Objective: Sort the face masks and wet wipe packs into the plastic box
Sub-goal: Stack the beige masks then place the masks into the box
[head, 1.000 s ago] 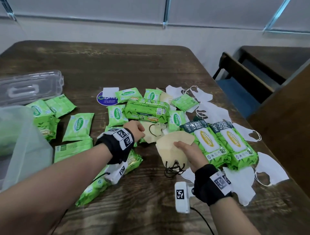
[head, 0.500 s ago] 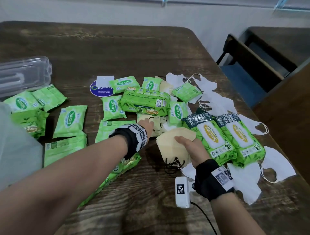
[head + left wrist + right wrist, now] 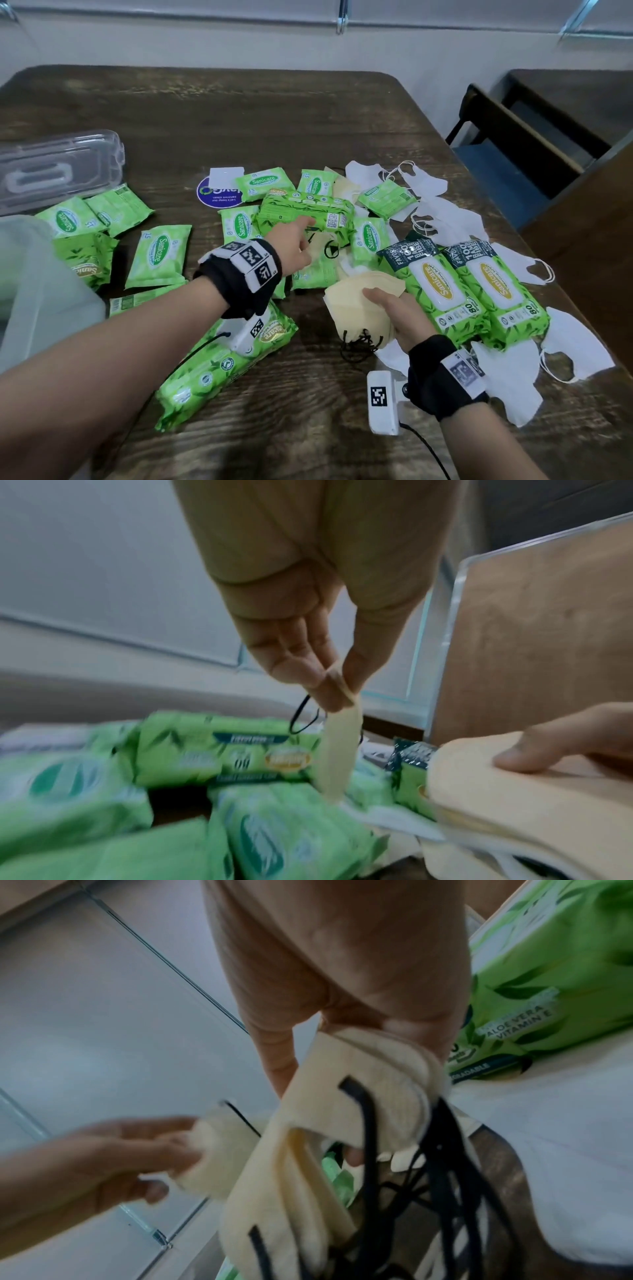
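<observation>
Left hand (image 3: 308, 653) pinches one cream face mask (image 3: 337, 753) by its upper edge between thumb and fingertips; the mask hangs edge-on with a black ear loop trailing behind it. In the head view this hand sits over the middle of the pile, just near of a large green wipe pack (image 3: 305, 214). Right hand (image 3: 394, 315) grips a stack of cream masks (image 3: 359, 308), thumb on top, fingers curled underneath, with black loops dangling in a tangle below the stack. The single mask is close to the stack but not yet laid on it.

Outward from the hands, small wet wipe packs (image 3: 159, 255) lie scattered left of centre, two large packs (image 3: 442, 291) lie right of the stack, and white masks (image 3: 442, 212) spread along the right side of the counter (image 3: 274, 113). The plastic box (image 3: 37, 284) stands at the near left edge, well apart from both hands; its clear lid (image 3: 58, 168) lies beyond it.

Risk assessment: the light pinch may let the mask slip. Trailing loops may snag neighbouring packs or other masks and drag them along. The stack may fan out during transfer to the box if the grip loosens.
</observation>
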`<state>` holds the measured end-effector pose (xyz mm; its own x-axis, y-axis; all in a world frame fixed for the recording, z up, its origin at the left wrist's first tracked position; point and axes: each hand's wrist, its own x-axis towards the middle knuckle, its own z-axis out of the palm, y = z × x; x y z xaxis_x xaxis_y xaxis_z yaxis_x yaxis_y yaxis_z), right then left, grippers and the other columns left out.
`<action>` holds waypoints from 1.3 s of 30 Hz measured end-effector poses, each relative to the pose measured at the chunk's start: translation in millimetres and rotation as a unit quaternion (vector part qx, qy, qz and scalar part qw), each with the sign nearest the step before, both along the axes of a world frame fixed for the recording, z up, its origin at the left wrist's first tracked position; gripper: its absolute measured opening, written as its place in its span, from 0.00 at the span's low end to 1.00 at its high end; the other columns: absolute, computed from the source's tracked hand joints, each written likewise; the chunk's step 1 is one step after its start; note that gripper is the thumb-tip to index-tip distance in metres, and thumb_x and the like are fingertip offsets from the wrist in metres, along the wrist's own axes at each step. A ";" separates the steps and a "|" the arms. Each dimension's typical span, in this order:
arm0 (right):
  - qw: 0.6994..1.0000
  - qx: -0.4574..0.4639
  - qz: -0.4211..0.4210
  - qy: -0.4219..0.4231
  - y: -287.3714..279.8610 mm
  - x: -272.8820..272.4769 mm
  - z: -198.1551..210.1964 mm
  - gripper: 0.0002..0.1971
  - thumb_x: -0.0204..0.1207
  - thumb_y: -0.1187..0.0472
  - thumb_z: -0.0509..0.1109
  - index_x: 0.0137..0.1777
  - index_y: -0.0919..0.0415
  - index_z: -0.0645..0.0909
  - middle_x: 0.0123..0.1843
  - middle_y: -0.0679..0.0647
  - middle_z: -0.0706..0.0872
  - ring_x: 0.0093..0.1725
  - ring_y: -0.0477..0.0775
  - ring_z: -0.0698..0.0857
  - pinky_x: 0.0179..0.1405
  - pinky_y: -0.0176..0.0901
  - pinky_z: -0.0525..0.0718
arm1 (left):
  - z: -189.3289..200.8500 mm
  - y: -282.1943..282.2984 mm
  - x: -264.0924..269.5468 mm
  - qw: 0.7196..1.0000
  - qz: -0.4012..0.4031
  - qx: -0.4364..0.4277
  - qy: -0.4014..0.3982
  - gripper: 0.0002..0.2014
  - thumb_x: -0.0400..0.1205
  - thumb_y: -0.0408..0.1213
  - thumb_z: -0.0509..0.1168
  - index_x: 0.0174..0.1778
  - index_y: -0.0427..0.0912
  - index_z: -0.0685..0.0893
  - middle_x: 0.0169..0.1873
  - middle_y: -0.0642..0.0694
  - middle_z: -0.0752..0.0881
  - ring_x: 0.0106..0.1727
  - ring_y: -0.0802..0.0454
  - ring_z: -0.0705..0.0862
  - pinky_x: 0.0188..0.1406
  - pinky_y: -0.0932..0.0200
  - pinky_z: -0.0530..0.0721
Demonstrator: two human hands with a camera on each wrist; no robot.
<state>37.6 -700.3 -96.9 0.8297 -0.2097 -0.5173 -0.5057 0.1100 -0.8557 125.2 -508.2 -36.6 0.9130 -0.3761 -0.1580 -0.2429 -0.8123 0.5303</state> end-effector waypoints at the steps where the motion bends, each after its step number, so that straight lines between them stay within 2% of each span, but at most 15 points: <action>1: 1.000 0.008 0.007 -0.001 1.7 -2.1 -0.4 0.11 0.76 0.63 0.71 0.59 0.60 0.82 0.55 0.58 0.88 0.54 0.60 0.86 0.50 0.53 0.83 | 7.7 2.2 -6.0 0.999 -0.006 -0.030 -0.031 0.26 0.78 0.31 0.67 0.73 0.41 0.72 0.42 0.50 0.81 0.43 0.53 0.79 0.45 0.63 0.77; 3: 0.999 0.027 0.028 -0.008 7.9 -5.7 2.6 0.12 0.75 0.62 0.72 0.58 0.61 0.82 0.54 0.58 0.89 0.53 0.59 0.87 0.55 0.57 0.83 | 21.1 5.7 -21.3 0.993 -0.042 -0.084 -0.075 0.15 0.76 0.31 0.69 0.59 0.40 0.84 0.37 0.52 0.80 0.41 0.54 0.78 0.42 0.66 0.74; 5: 0.999 0.042 0.034 -0.009 11.5 -6.7 2.8 0.22 0.68 0.56 0.77 0.61 0.65 0.82 0.55 0.61 0.89 0.54 0.62 0.88 0.57 0.61 0.84 | 29.0 8.3 -39.1 0.986 -0.105 -0.090 -0.097 0.06 0.75 0.30 0.70 0.47 0.37 0.88 0.33 0.53 0.81 0.38 0.55 0.77 0.38 0.67 0.71; 9: 0.999 0.010 0.038 -0.004 13.2 -0.8 -6.7 0.15 0.77 0.59 0.65 0.60 0.65 0.79 0.55 0.64 0.85 0.51 0.61 0.86 0.54 0.59 0.85 | 24.5 12.4 -64.4 0.976 -0.208 0.002 -0.055 0.12 0.77 0.30 0.66 0.54 0.42 0.89 0.49 0.43 0.87 0.53 0.49 0.80 0.55 0.59 0.76; 11: 0.999 -0.022 0.047 -0.007 9.2 7.5 -23.0 0.17 0.71 0.55 0.66 0.58 0.59 0.81 0.60 0.64 0.86 0.55 0.60 0.87 0.58 0.64 0.84 | 22.7 17.1 -72.8 0.974 -0.223 0.028 -0.035 0.16 0.75 0.35 0.63 0.56 0.43 0.88 0.54 0.43 0.84 0.59 0.49 0.78 0.61 0.57 0.75; 14: 0.996 -0.034 0.081 -0.024 2.6 17.4 -46.4 0.16 0.71 0.51 0.62 0.55 0.55 0.82 0.59 0.66 0.85 0.54 0.62 0.87 0.54 0.66 0.86 | 29.8 23.8 -83.7 0.983 -0.180 -0.011 -0.015 0.21 0.67 0.48 0.61 0.50 0.46 0.90 0.53 0.52 0.81 0.56 0.56 0.78 0.60 0.60 0.75; 16: 0.995 -0.037 0.076 -0.046 19.8 3.1 -4.4 0.16 0.76 0.54 0.59 0.58 0.58 0.81 0.59 0.66 0.85 0.56 0.63 0.86 0.51 0.56 0.86 | 37.6 23.8 -87.9 0.989 -0.131 -0.061 -0.010 0.23 0.64 0.58 0.62 0.41 0.45 0.91 0.49 0.54 0.80 0.51 0.59 0.78 0.57 0.61 0.76; 19: 0.989 0.005 0.107 -0.106 36.4 -12.6 35.1 0.17 0.75 0.63 0.65 0.62 0.66 0.80 0.56 0.63 0.88 0.56 0.63 0.87 0.50 0.56 0.85 | 45.6 20.1 -88.7 0.991 -0.095 -0.070 -0.061 0.28 0.63 0.68 0.64 0.34 0.44 0.87 0.48 0.52 0.81 0.50 0.56 0.80 0.55 0.60 0.77; 22: 0.981 0.003 0.126 -0.144 47.6 -20.7 55.0 0.16 0.78 0.64 0.66 0.65 0.64 0.80 0.61 0.64 0.86 0.60 0.64 0.85 0.54 0.58 0.84 | 55.0 15.0 -92.2 0.990 -0.078 -0.073 -0.089 0.16 0.69 0.50 0.77 0.40 0.41 0.86 0.47 0.51 0.78 0.50 0.53 0.78 0.49 0.62 0.73; 27: 0.965 0.004 0.171 -0.198 57.2 -37.5 85.4 0.19 0.71 0.55 0.72 0.62 0.58 0.82 0.61 0.57 0.87 0.59 0.54 0.85 0.57 0.49 0.83 | 68.0 14.1 -97.9 0.991 -0.021 -0.108 -0.071 0.22 0.66 0.39 0.79 0.54 0.45 0.80 0.39 0.54 0.78 0.37 0.56 0.75 0.35 0.68 0.72; 30: 0.967 -0.013 0.165 -0.195 55.4 -40.1 84.2 0.26 0.63 0.49 0.76 0.62 0.57 0.84 0.60 0.55 0.88 0.61 0.56 0.86 0.59 0.55 0.83 | 72.2 21.0 -95.9 0.990 -0.017 -0.135 -0.030 0.15 0.65 0.39 0.81 0.42 0.47 0.83 0.31 0.55 0.79 0.31 0.60 0.74 0.29 0.72 0.71; 33: 0.974 -0.052 0.144 -0.167 51.1 -38.4 81.5 0.17 0.75 0.59 0.70 0.64 0.61 0.82 0.60 0.60 0.87 0.58 0.58 0.86 0.56 0.54 0.84 | 78.3 29.9 -92.9 0.980 -0.019 -0.195 0.029 0.10 0.67 0.42 0.80 0.30 0.48 0.83 0.28 0.48 0.80 0.30 0.56 0.76 0.33 0.62 0.73; 35: 0.976 -0.083 0.132 -0.151 47.8 -35.1 77.3 0.14 0.80 0.63 0.64 0.63 0.64 0.82 0.58 0.61 0.87 0.58 0.59 0.86 0.59 0.57 0.84 | 83.7 33.8 -92.2 0.971 -0.008 -0.235 0.051 0.10 0.70 0.41 0.78 0.27 0.48 0.84 0.25 0.51 0.81 0.28 0.59 0.77 0.32 0.64 0.74; 37: 0.972 -0.116 0.139 -0.150 45.7 -32.2 73.1 0.17 0.78 0.53 0.64 0.59 0.62 0.84 0.55 0.58 0.89 0.58 0.59 0.86 0.60 0.63 0.83 | 87.8 34.7 -91.6 0.961 -0.008 -0.269 0.062 0.09 0.71 0.41 0.77 0.27 0.49 0.85 0.28 0.49 0.84 0.30 0.58 0.79 0.35 0.63 0.76; 39: 0.971 -0.119 0.141 -0.149 44.5 -31.1 74.9 0.25 0.65 0.43 0.68 0.54 0.61 0.86 0.52 0.57 0.90 0.55 0.60 0.87 0.59 0.62 0.84 | 88.8 32.9 -91.3 0.953 -0.006 -0.295 0.066 0.09 0.71 0.41 0.77 0.26 0.52 0.87 0.41 0.40 0.88 0.39 0.53 0.83 0.43 0.58 0.79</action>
